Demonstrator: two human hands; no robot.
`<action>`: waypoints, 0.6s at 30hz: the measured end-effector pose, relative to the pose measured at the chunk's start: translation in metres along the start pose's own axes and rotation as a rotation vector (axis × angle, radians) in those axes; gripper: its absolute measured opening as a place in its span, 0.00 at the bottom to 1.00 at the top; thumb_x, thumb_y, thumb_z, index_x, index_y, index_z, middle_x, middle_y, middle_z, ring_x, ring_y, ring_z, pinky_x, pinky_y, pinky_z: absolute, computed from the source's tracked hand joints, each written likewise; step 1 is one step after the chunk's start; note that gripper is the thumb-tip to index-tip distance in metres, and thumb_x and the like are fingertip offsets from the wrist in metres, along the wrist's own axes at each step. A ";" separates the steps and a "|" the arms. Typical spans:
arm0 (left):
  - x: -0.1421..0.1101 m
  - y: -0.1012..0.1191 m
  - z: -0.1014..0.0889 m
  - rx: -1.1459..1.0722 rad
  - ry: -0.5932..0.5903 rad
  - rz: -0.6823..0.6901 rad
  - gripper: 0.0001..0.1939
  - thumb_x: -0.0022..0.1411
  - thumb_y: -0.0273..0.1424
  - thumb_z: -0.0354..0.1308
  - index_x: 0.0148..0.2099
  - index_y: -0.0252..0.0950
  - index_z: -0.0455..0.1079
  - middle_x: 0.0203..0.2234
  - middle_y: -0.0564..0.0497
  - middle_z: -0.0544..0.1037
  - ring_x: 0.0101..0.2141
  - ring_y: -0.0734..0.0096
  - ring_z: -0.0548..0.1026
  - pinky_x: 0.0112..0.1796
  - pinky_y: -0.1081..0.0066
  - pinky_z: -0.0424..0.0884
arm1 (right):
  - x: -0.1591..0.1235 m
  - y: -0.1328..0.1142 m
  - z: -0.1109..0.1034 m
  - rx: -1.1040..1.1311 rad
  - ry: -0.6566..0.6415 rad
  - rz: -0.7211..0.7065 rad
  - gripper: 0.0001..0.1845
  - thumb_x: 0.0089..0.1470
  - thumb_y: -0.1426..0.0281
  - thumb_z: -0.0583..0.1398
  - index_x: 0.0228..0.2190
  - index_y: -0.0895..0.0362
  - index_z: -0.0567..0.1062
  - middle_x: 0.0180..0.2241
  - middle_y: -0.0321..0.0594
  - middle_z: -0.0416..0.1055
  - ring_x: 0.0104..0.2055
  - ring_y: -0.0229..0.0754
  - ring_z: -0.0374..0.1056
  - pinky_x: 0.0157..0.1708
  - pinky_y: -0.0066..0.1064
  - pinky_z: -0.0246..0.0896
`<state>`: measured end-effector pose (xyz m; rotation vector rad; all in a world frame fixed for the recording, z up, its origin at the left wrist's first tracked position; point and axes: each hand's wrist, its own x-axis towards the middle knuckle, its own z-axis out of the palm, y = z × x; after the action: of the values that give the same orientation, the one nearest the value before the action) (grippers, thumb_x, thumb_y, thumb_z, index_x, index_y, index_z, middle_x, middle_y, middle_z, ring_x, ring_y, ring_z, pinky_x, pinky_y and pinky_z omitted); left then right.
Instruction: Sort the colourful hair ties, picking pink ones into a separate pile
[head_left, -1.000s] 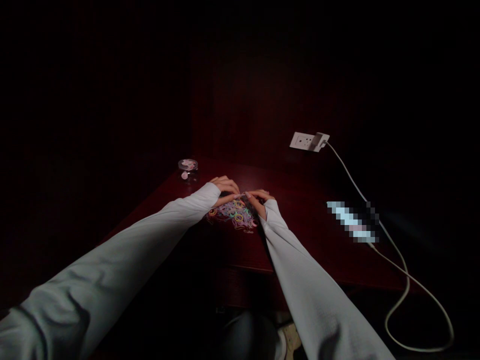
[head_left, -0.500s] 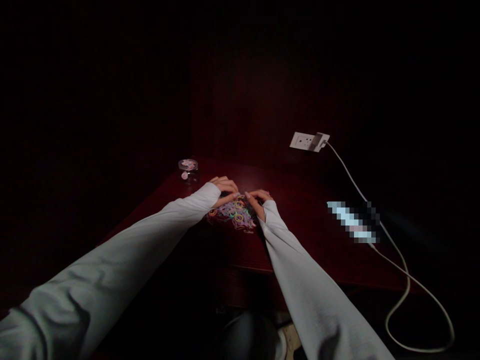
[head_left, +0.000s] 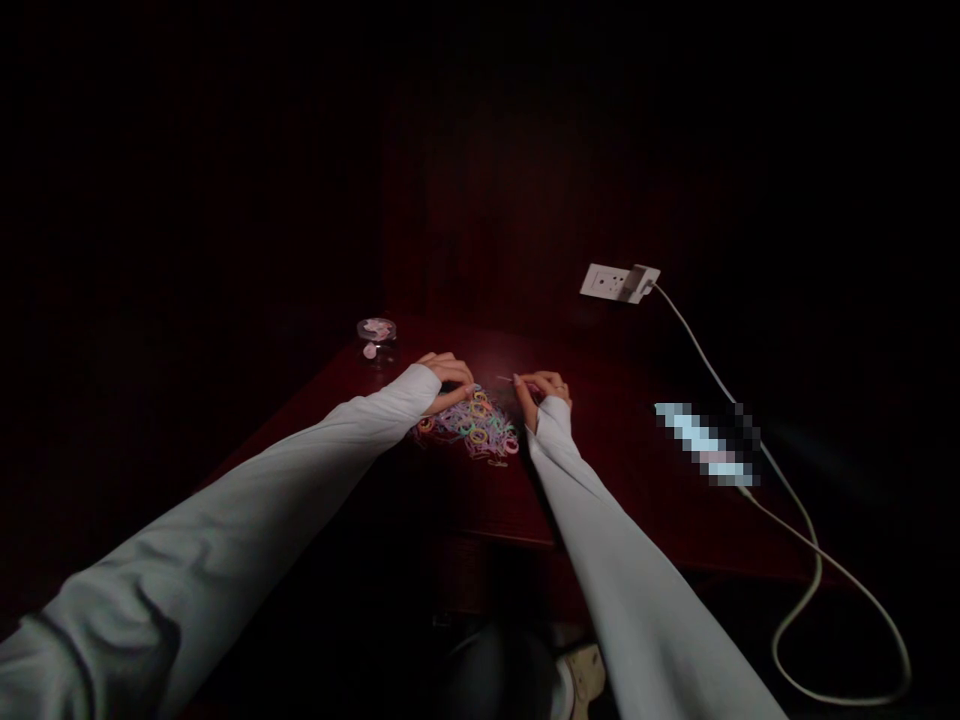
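A loose pile of small coloured rubber bands (head_left: 469,428), mostly purple with some yellow, orange, green and pink ones, lies on the dark red table. At its far left edge is my left hand (head_left: 448,380), fingers bent and thumb brought close to them; whatever is in that pinch is too small to make out. My right hand (head_left: 541,394) is off to the right of the pile, thumb and fingertips pinched together. A thin pale rubber band (head_left: 504,378) sticks out leftward from that pinch.
A clear round container (head_left: 376,338) with a pink-patterned lid stands at the table's back left. On the right lies a blurred-out phone-like device (head_left: 705,445) with a white cable (head_left: 799,515) looping to a charger in the wall socket (head_left: 611,283).
My right hand has moved right, away from my left hand and the pile, with a thin band now showing at its fingertips. My left hand has barely moved.
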<state>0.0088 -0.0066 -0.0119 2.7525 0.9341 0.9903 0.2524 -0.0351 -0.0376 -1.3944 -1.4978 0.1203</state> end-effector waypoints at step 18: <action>-0.003 -0.015 -0.002 0.040 0.056 -0.042 0.13 0.72 0.38 0.59 0.37 0.39 0.80 0.41 0.51 0.85 0.44 0.62 0.75 0.49 0.62 0.65 | 0.013 0.050 -0.020 -0.231 0.197 0.031 0.30 0.61 0.42 0.61 0.29 0.53 0.87 0.54 0.55 0.76 0.51 0.60 0.55 0.51 0.54 0.52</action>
<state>-0.0016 0.0039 -0.0160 2.7384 1.0263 1.0587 0.3030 -0.0197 -0.0547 -1.5650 -1.3579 -0.1719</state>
